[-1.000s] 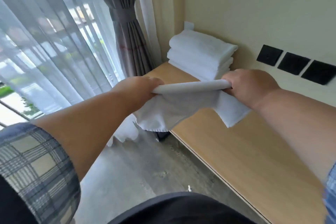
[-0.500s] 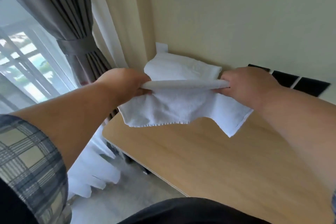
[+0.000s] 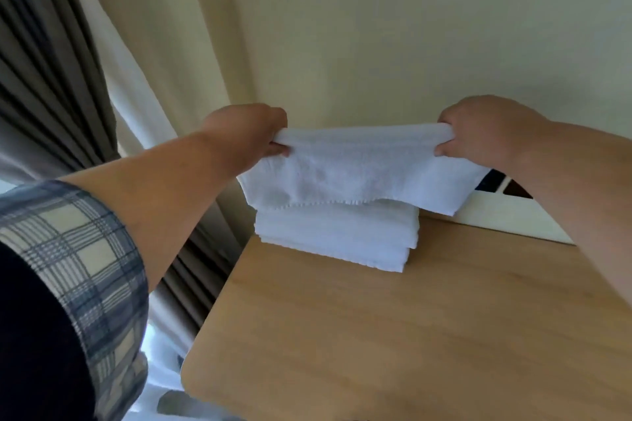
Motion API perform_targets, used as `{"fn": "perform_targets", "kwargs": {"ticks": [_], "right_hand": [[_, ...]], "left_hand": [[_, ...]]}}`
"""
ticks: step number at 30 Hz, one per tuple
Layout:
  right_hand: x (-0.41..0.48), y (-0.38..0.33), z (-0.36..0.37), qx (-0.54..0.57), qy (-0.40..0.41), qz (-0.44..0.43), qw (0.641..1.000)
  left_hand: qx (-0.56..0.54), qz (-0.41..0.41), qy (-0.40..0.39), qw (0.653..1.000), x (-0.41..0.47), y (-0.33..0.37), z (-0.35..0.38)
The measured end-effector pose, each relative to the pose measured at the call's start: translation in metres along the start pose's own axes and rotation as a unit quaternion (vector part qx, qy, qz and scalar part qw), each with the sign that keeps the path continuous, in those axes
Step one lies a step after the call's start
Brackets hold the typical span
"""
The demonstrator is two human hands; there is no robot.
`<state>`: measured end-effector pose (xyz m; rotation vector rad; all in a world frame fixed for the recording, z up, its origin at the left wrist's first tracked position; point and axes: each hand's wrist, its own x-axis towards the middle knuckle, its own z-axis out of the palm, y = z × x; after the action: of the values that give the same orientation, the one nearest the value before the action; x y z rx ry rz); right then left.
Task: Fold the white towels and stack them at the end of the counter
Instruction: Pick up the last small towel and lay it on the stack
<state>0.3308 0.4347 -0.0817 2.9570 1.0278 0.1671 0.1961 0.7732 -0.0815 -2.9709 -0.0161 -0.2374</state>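
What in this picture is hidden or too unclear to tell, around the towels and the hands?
1. Head view: the top of the towel stack is covered by the held towel; whether they touch cannot be told.
2. Fingers of the left hand and right hand curl behind the towel's edge.
3. The black wall plates are mostly behind the right arm.
4. The counter runs off the right and bottom edges.

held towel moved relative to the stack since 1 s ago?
Yes. The held towel, gripped by the left hand and right hand, has gone forward toward the wall: it now hangs over the folded stack, no longer short of it.
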Motion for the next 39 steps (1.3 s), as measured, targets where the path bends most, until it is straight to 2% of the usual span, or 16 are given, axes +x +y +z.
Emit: {"fn": "perform_targets", "kwargs": {"ticks": [7, 13, 16, 19, 21, 23, 28, 29, 32, 33, 35, 36, 39], "right_hand": [[0.054, 0.017, 0.007, -0.03, 0.028, 0.115, 0.993], [0.061, 0.005, 0.042, 0.011, 0.092, 0.194, 0.977], [0.048, -0.009, 0.078, 0.069, 0.075, 0.21, 0.972], [0.025, -0.02, 0.118, 0.126, 0.051, 0.213, 0.968], [0.007, -0.022, 0.137, 0.173, 0.043, 0.209, 0.962], [-0.004, -0.026, 0.152, 0.225, 0.027, 0.207, 0.952], [-0.02, -0.03, 0.168, 0.344, -0.035, 0.269, 0.899], [-0.02, -0.031, 0.168, 0.371, -0.035, 0.294, 0.88], [-0.005, -0.027, 0.165, 0.442, 0.009, 0.395, 0.805], [0.004, -0.024, 0.165, 0.45, 0.015, 0.429, 0.783], [0.02, -0.02, 0.164, 0.465, 0.006, 0.483, 0.742], [0.027, -0.018, 0.164, 0.467, -0.005, 0.495, 0.733], [0.036, -0.012, 0.165, 0.443, -0.028, 0.484, 0.754]], "left_hand": [[-0.041, 0.066, 0.078, 0.994, 0.089, -0.063, 0.03], [-0.094, 0.032, 0.116, 0.988, 0.113, -0.082, 0.082], [-0.131, 0.013, 0.094, 0.987, 0.094, -0.079, 0.119], [-0.172, -0.023, 0.024, 0.985, 0.074, -0.084, 0.147], [-0.211, -0.011, -0.013, 0.977, 0.067, -0.089, 0.155], [-0.273, -0.013, -0.058, 0.96, 0.058, -0.095, 0.159], [-0.365, -0.072, -0.258, 0.892, 0.04, -0.103, 0.168], [-0.412, -0.095, -0.265, 0.866, 0.039, -0.102, 0.17], [-0.568, -0.221, -0.24, 0.755, 0.048, -0.09, 0.176], [-0.58, -0.253, -0.228, 0.74, 0.051, -0.086, 0.18], [-0.593, -0.296, -0.208, 0.72, 0.058, -0.078, 0.186], [-0.594, -0.315, -0.203, 0.712, 0.061, -0.076, 0.189], [-0.551, -0.346, -0.209, 0.73, 0.069, -0.075, 0.195]]}}
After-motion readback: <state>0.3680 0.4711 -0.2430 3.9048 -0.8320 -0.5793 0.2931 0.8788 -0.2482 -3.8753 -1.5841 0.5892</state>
